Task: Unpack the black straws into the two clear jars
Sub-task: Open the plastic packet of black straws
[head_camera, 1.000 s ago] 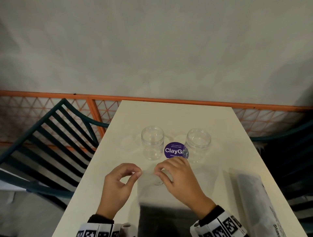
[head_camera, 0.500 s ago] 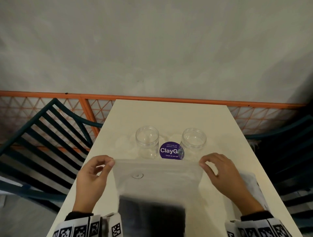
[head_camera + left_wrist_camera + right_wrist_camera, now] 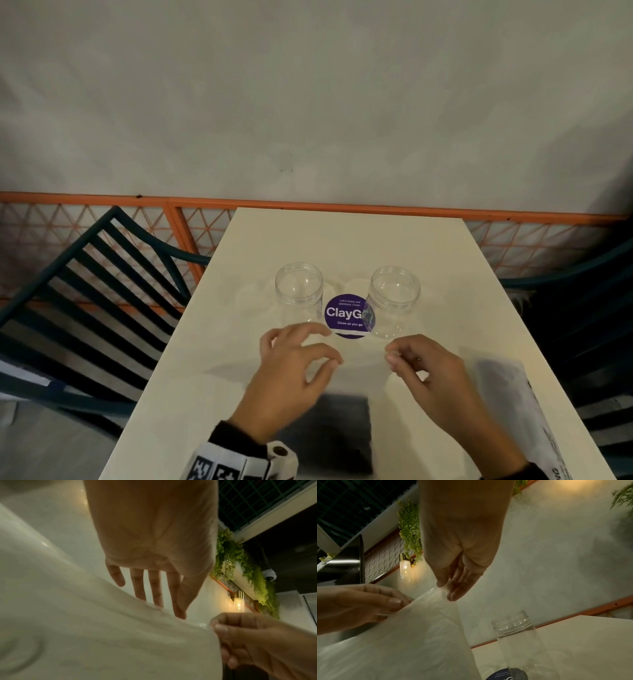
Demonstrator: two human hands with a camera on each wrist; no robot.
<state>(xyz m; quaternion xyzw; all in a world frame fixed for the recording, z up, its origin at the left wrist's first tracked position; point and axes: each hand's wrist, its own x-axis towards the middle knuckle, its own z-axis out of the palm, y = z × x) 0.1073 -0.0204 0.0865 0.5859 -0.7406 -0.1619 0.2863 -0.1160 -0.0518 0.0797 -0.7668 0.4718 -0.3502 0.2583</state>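
Head view looks down, forward over surface (image 3: 342, 240) toward wall. Wrist views sit close under each palm, facing up along fingers — both share bag (image 3: 102, 635) and opposite hand.

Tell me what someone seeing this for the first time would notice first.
Probably the two hands at the near end of the table, the left hand and right hand pinching the top edge of a clear bag with something black inside. Just beyond stand two empty jars, a purple sticker between them.
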